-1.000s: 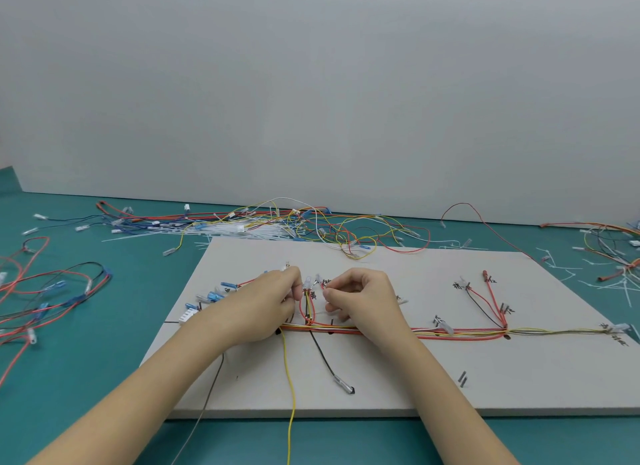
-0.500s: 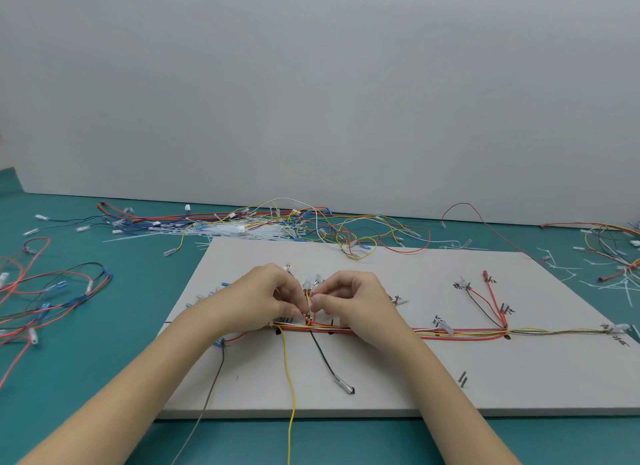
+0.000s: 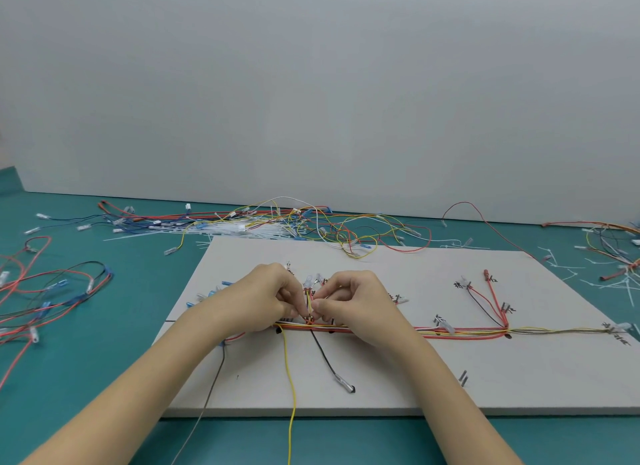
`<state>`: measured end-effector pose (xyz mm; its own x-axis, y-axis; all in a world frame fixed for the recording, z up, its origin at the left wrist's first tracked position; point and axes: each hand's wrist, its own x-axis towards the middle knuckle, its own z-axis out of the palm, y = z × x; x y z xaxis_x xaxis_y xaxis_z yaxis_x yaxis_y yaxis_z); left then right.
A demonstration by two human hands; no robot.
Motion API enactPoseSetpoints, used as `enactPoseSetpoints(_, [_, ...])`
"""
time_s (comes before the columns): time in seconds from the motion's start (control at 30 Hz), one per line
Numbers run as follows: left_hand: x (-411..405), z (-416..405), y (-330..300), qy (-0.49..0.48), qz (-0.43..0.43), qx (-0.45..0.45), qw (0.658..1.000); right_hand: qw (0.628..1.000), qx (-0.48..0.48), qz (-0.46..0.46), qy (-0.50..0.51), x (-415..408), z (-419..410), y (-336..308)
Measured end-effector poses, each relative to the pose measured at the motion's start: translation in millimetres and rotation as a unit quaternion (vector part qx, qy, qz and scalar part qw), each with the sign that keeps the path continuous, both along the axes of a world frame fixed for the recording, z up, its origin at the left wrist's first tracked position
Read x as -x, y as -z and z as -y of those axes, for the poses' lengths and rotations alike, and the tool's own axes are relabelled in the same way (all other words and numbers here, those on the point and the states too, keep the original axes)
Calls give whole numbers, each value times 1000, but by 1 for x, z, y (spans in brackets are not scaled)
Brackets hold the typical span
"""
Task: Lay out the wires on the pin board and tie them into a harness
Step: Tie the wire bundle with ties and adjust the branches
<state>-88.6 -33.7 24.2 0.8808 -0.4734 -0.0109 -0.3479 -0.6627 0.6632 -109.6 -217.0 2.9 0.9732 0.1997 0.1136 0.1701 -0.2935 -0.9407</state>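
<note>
A white pin board [image 3: 381,371] lies on the teal table. Along it runs a bundle of red, yellow and white wires [image 3: 464,332], ending at the right near a labelled pin [image 3: 620,327]. A short branch of red and yellow wires [image 3: 309,300] with clear terminals rises from the bundle in the middle. My left hand [image 3: 263,296] and my right hand [image 3: 356,301] meet at this branch, fingers curled, pinching it just above the bundle. Whatever lies between the fingertips is too small to make out. A yellow wire [image 3: 290,378] and a black wire [image 3: 325,359] hang toward the front edge.
A tangle of loose wires and white cable ties [image 3: 277,227] lies behind the board. Red, black and blue wires [image 3: 52,291] sprawl on the left. More wires and cut tie ends [image 3: 609,256] lie at the right. A pair of pins [image 3: 463,378] stands near the board's front right.
Both hands have drawn closer together and slid down the short branch toward the main bundle. The board and wires have not shifted.
</note>
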Motion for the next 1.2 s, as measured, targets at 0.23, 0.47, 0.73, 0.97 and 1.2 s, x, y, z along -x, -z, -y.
enactPoseSetpoints(0.23, [-2, -2, 3, -6, -10, -14, 1000, 1000, 27, -7, -11, 1, 4, -1])
enactPoseSetpoints(0.47, [-6, -1, 12, -18, -5, -33, 999, 999, 47, 4, -1, 0, 1, 0])
enactPoseSetpoints(0.73, [-6, -9, 6, -24, -10, 27, 999, 999, 43, -3, 5, 0, 1, 0])
enactPoseSetpoints(0.97, [-6, -16, 1, -13, -18, -40, 999, 999, 20, -4, 38, -4, 4, 1])
enactPoseSetpoints(1.2, [-4, -11, -8, -53, -104, 9, 993, 997, 11, 17, 71, -5, 5, 1])
